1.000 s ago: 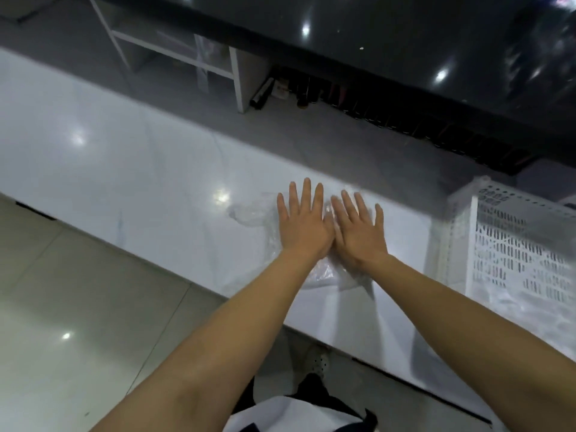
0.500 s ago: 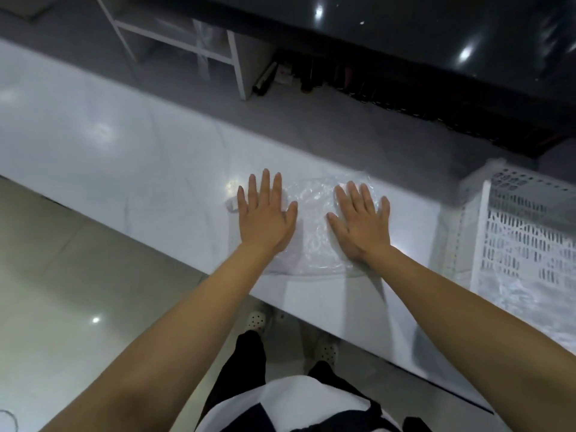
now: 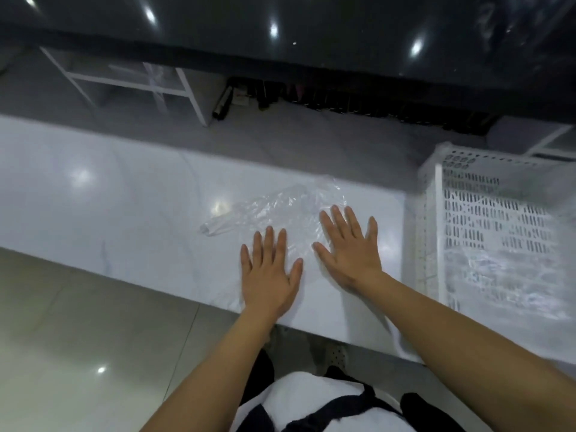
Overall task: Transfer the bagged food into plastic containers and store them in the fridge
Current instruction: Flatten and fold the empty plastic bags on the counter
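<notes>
An empty clear plastic bag (image 3: 274, 210) lies flattened on the white marble counter (image 3: 124, 207). My left hand (image 3: 269, 272) lies flat with straight fingers on the bag's near left part, close to the counter's front edge. My right hand (image 3: 350, 247) presses flat on the bag's right side, fingers spread. Neither hand grips anything. No food or plastic container shows.
A white perforated plastic crate (image 3: 486, 232) holding crumpled clear plastic stands on the counter at the right. Beyond the counter are a grey floor, a white shelf frame (image 3: 162, 85) and a dark glossy surface (image 3: 311, 29). Beige floor tiles lie below left.
My hands moved apart from the bag's middle, then slid back toward the counter's front edge, flattening the bag. The bag now lies spread out ahead of my fingers.
</notes>
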The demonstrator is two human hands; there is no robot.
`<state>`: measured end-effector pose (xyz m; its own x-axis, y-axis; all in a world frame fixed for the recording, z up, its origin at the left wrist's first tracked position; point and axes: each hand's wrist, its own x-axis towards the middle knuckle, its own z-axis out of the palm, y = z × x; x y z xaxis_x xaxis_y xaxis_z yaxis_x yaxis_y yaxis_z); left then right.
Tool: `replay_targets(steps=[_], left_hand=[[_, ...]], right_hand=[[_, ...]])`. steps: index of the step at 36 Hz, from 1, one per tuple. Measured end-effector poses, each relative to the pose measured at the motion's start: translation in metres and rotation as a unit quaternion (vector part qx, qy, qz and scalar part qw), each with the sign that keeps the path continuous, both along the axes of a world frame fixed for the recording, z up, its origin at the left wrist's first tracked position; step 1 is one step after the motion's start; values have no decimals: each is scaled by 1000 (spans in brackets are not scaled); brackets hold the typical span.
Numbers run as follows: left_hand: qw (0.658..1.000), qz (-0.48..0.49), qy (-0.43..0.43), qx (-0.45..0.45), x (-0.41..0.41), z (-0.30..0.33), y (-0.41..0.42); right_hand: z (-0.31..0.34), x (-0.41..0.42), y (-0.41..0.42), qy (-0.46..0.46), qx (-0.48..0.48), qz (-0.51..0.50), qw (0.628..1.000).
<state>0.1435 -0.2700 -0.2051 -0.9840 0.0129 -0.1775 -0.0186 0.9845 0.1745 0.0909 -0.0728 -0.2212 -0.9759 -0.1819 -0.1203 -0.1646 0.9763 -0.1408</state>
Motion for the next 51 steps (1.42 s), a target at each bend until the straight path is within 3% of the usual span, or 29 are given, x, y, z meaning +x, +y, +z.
replay_targets(steps=[15,18,25,30,33,38,43,51], left_hand=[[999,39,-18,24,19,15,-40],[999,23,12,43,13,34,-20],[981,-96,46,164,-9,93,97],[912,-306,-50,269,10,117,179],[899,-352,-71,252,12,117,218],[927,-338,-95,135,-27,110,288],[939,-326,-104,25,-50,103,327],[957,-267,-112,24,-62,104,331]], right_hand=[[45,-7,7,-115,-20,19,993],[79,2,25,-76,-54,15,996],[169,79,136,-6,-193,-95,977],[185,158,229,22,-209,-257,944],[172,202,264,31,-229,-344,910],[145,238,272,49,-262,-411,872],[134,236,252,82,-242,-418,872],[127,239,245,85,-228,-424,872]])
